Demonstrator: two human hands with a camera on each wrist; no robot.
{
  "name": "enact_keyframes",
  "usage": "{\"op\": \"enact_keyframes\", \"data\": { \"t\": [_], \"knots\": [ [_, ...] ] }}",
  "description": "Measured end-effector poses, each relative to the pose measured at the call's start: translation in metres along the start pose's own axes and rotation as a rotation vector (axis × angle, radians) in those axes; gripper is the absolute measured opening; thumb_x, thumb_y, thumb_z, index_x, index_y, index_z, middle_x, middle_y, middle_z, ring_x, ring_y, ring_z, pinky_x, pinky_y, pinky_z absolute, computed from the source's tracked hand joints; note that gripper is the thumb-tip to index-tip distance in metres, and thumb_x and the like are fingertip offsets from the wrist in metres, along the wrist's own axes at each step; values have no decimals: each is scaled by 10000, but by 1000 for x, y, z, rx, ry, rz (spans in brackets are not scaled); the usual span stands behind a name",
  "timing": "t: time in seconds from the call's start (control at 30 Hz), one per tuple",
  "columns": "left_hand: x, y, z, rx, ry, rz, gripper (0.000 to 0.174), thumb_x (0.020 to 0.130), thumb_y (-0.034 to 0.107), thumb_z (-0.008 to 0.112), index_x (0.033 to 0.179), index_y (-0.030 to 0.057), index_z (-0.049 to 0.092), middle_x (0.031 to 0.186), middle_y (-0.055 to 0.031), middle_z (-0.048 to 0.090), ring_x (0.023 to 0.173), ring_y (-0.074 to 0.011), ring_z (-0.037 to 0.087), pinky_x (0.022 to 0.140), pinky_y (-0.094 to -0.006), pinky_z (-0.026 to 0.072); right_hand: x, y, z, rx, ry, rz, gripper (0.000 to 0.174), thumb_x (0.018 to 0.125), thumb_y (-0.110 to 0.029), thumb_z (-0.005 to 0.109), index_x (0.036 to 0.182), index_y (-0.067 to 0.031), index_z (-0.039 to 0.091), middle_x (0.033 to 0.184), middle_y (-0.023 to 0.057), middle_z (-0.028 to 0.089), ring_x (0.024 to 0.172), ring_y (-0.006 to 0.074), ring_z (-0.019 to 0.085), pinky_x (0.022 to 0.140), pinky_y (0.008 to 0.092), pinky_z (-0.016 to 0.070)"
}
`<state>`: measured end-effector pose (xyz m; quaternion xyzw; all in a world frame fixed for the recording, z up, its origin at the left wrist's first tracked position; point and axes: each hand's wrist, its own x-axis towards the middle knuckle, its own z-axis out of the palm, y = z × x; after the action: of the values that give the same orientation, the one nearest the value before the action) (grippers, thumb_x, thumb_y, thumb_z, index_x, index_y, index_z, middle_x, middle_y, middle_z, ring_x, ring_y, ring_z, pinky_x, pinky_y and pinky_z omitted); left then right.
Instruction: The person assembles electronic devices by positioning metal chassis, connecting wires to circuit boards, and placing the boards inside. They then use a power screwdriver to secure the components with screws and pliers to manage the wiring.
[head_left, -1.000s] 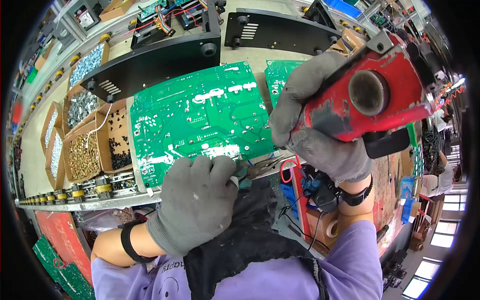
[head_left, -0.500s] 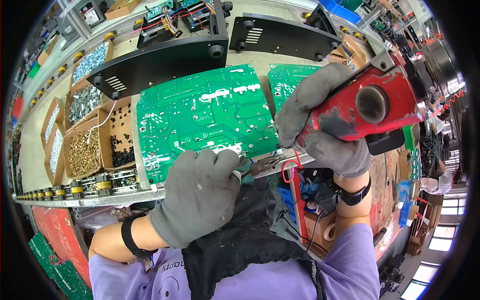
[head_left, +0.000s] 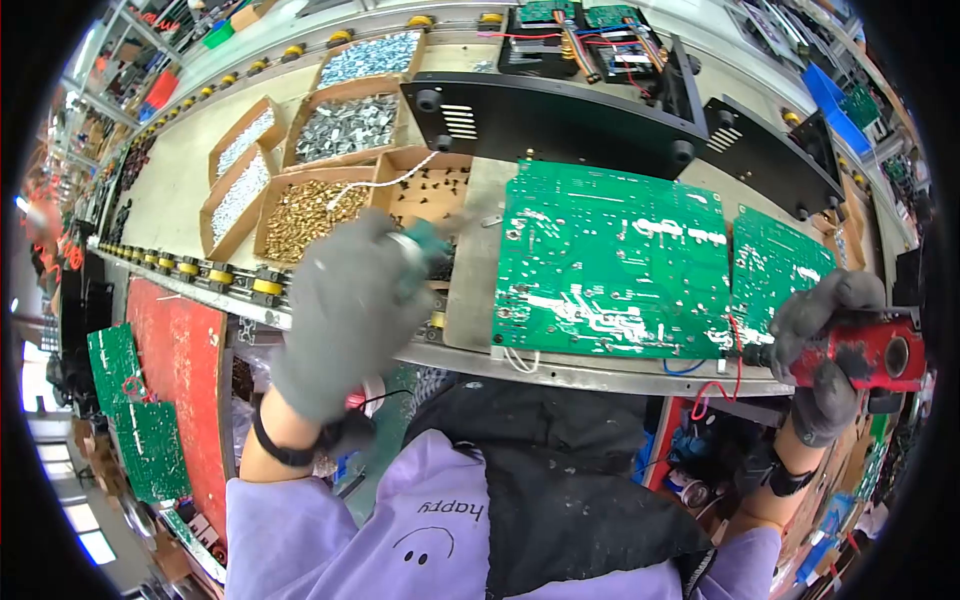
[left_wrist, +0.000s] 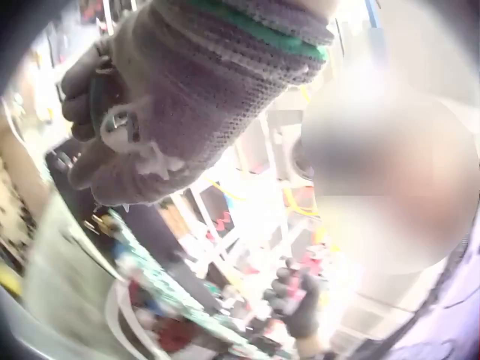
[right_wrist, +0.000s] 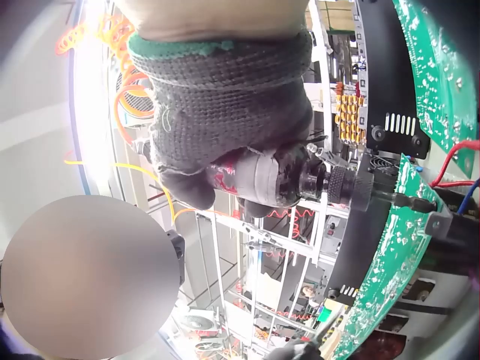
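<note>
My gloved left hand point(head_left: 350, 310) grips a tool with a green handle point(head_left: 425, 250) in front of the tray of gold screws point(head_left: 310, 212); the tool's tip is blurred. In the left wrist view its fingers point(left_wrist: 82, 105) curl round the handle. My right hand point(head_left: 825, 350) holds a red power driver point(head_left: 865, 352) at the bench's right front, beside the smaller green circuit board point(head_left: 775, 265). The right wrist view shows the driver's dark bit point(right_wrist: 409, 201) over a board. The larger green board point(head_left: 615, 265) lies flat between the hands.
Black panels point(head_left: 560, 125) with vent slots stand behind the boards. Cardboard trays of small hardware point(head_left: 350, 125) fill the left part of the bench. Red wire point(head_left: 738, 350) hangs over the metal front edge point(head_left: 580, 372). Rollers point(head_left: 267, 287) run along the left front.
The view has turned to the left. My left hand has moved off the large board's front edge toward the screw trays with its tool. My right hand has lowered the driver at the right.
</note>
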<state>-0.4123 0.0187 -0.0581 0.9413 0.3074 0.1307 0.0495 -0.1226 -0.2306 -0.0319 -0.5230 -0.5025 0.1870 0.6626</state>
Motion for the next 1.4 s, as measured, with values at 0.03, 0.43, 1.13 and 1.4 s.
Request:
{"op": "enact_keyframes", "data": {
  "t": [0.03, 0.43, 1.13, 1.4],
  "knots": [
    [2, -28, 14, 88, -29, -152, 177, 720, 148, 696, 868, 51, 711, 907, -115, 627, 775, -323, 649, 686, -428, 517, 0, -2, 1, -8, 4, 12, 673, 771, -282, 786, 1285, -30, 431, 829, 78, 585, 602, 156, 590, 602, 296, 472],
    [37, -58, 73, 299, -99, 48, 303, 810, 277, 684, 999, 41, 702, 1193, -161, 555, 1018, -338, 605, 863, -430, 490, -3, 3, 2, -14, 23, -34, 606, 781, -224, 792, 1238, -47, 435, 854, 63, 553, 582, 154, 582, 623, 315, 469],
    [27, -80, 64, -1360, -147, -675, 232, 948, 118, 600, 1130, -23, 628, 860, -13, 597, 663, -80, 524, 571, -206, 455, 24, -24, 56, -263, 5, -309, 564, 843, -195, 668, 1312, -43, 393, 859, 80, 437, 566, 159, 472, 611, 339, 476],
    [16, -67, 68, -1830, -11, -641, 296, 969, 122, 581, 1221, -27, 541, 986, -53, 560, 804, -97, 548, 651, -212, 466, 54, 13, 146, 197, -12, -394, 491, 839, -220, 717, 1224, -45, 468, 834, 31, 416, 638, 167, 505, 602, 279, 443]
  ]
}}
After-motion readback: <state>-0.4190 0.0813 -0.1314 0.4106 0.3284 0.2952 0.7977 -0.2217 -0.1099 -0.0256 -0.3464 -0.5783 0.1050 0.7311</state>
